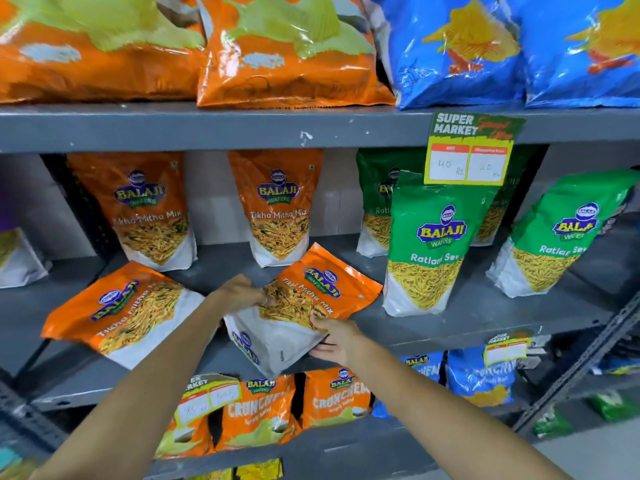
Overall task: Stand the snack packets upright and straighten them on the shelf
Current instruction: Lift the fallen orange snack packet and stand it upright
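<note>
On the middle shelf [485, 317], both hands [239, 292] grip one of four orange packets [298, 306]; three green packets [429, 244] stand.

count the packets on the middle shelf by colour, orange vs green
orange Tikha Mitha Mix packets: 4, two upright at the back, one lying flat, one held in both hands
green Ratlami Sev packets: at least 4, partly hidden
total: at least 8
</note>
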